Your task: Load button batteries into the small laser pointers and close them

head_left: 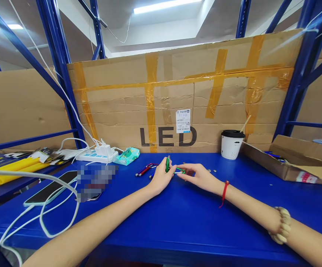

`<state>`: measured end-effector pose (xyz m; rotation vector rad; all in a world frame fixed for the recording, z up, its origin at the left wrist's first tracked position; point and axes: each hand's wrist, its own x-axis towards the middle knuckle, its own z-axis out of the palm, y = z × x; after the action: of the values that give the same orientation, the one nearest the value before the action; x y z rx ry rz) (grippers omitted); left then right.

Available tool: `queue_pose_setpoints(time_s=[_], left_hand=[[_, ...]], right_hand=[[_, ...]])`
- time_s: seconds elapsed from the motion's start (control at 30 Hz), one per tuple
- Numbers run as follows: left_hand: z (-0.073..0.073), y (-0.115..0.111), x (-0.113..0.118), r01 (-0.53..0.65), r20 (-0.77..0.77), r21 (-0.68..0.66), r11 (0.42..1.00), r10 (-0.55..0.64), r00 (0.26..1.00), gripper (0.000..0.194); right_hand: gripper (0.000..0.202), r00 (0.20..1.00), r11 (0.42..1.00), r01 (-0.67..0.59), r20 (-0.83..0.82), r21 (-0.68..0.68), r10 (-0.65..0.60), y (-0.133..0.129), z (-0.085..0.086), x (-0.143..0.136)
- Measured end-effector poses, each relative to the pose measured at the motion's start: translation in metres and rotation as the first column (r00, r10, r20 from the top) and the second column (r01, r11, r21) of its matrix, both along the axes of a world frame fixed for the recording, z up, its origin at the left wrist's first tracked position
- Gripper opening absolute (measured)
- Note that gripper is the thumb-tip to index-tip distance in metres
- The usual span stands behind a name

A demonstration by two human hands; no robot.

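Upright in the grip of my left hand (163,176) is a slim, shiny green metallic tube (168,164), its lower part hidden by the fingers. My right hand (193,173) pinches a green wire-like clip (181,170) between thumb and fingers, close beside the left fingertips. Whether the clip is joined to the tube cannot be made out. Behind and left of my left hand lie similar red and blue metallic tubes (144,170) with silver ends. Several small round silvery pieces (209,170) rest just beyond my right hand.
A lidded paper cup (232,145) and an open cardboard box (285,159) stand at right. Left are a phone (51,188), white cables (42,218), a power strip (102,154) and a tissue pack (127,155). A cardboard panel (116,115) backs the blue table (194,226).
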<state>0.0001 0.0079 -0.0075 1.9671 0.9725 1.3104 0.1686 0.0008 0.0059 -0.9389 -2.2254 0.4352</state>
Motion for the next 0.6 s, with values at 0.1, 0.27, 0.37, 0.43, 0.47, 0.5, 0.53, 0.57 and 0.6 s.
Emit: queue_pose_setpoints(time_s=[0.1,0.27,0.37,0.43,0.47,0.5,0.53,0.57,0.6], left_hand=[[0.0017,-0.0027,0.0004,0.024,-0.036,0.019,1.000,-0.023,0.999,0.020],[0.0050,-0.0062,0.0004,0.001,-0.100,0.026,1.000,0.001,0.995,0.021],[0.0056,-0.0067,0.0005,0.017,-0.087,0.007,1.000,-0.016,0.996,0.022],[0.0055,-0.0066,0.0007,0.025,-0.074,0.006,1.000,-0.024,0.997,0.021],[0.0053,-0.0066,0.0009,0.025,-0.069,0.009,1.000,-0.024,0.997,0.021],[0.0052,-0.0066,0.0011,0.025,-0.067,0.015,1.000,-0.024,0.997,0.021],[0.0052,-0.0066,0.0013,0.024,-0.066,0.022,0.999,-0.023,0.998,0.022],[0.0052,-0.0067,0.0015,0.024,-0.068,0.030,0.999,-0.022,0.997,0.022],[0.0053,-0.0069,0.0017,0.026,-0.072,0.038,0.999,-0.023,0.997,0.022]], right_hand=[[0.032,0.987,0.980,-0.036,0.161,0.195,0.004,-0.0034,0.0034,0.0008],[0.034,0.945,0.946,-0.087,0.327,0.313,-0.022,-0.0054,0.0033,0.0028],[0.035,0.933,0.944,-0.097,0.360,0.315,-0.024,-0.0045,0.0014,0.0033],[0.035,0.932,0.944,-0.105,0.362,0.314,-0.017,-0.0039,0.0011,0.0031],[0.035,0.932,0.943,-0.106,0.362,0.315,-0.016,-0.0038,0.0014,0.0028],[0.035,0.933,0.943,-0.105,0.359,0.316,-0.016,-0.0039,0.0018,0.0024],[0.035,0.936,0.943,-0.103,0.352,0.315,-0.016,-0.0040,0.0024,0.0018],[0.035,0.941,0.945,-0.099,0.339,0.313,-0.013,-0.0042,0.0029,0.0012],[0.034,0.947,0.947,-0.096,0.321,0.307,-0.008,-0.0044,0.0033,0.0005]])
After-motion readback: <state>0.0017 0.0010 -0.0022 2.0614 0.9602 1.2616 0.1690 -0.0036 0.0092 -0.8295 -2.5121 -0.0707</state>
